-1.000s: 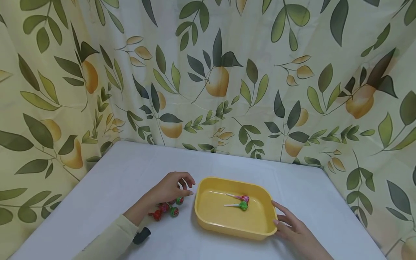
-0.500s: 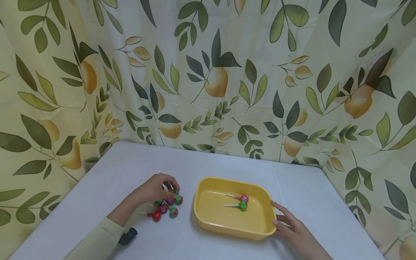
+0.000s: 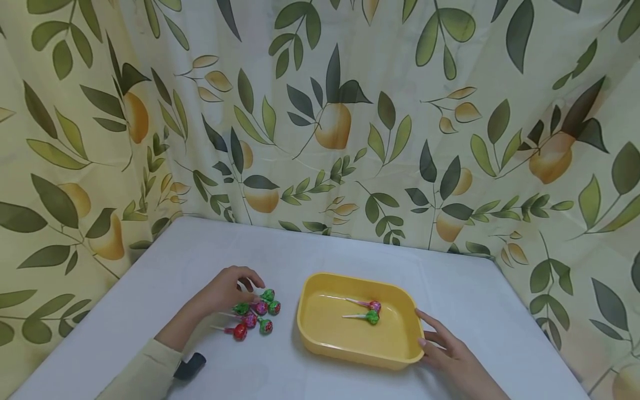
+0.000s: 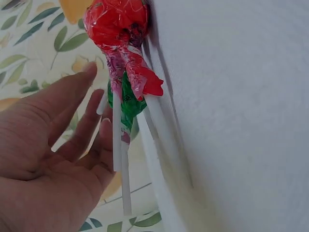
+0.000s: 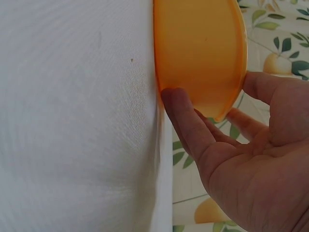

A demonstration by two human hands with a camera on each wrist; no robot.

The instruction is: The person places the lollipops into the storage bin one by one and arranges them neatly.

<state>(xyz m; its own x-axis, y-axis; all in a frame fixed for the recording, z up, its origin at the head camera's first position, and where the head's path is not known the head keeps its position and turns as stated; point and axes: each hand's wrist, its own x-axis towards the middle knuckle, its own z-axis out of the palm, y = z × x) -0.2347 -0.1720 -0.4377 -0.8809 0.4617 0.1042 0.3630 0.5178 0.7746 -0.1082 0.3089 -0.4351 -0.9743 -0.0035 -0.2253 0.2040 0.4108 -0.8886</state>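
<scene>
My left hand (image 3: 227, 289) hovers at a heap of wrapped lollipops on the white tabletop, its fingers loosely bent and apart. A green lollipop (image 3: 268, 294) and a purple one (image 3: 259, 308) lie by its fingertips. Nearer to me lies a red lollipop (image 3: 240, 332); its red wrapper (image 4: 118, 24) and white stick show large in the left wrist view. With its thumb at the rim and fingers against the outer wall, my right hand (image 3: 452, 350) holds the right end of the yellow plastic tray (image 3: 345, 353). Inside are a pink lollipop (image 3: 375, 306) and a green lollipop (image 3: 372, 317).
The white-covered table (image 3: 325, 250) reaches back to a curtain (image 3: 320, 111) printed with leaves and fruit. A strip of tabletop separates the heap from the tray. A dark object (image 3: 190, 366) shows beside my left sleeve (image 3: 145, 372).
My left hand has moved left, away from the tray's side and back over the heap, uncovering more lollipops. The right hand and the tray stay in place.
</scene>
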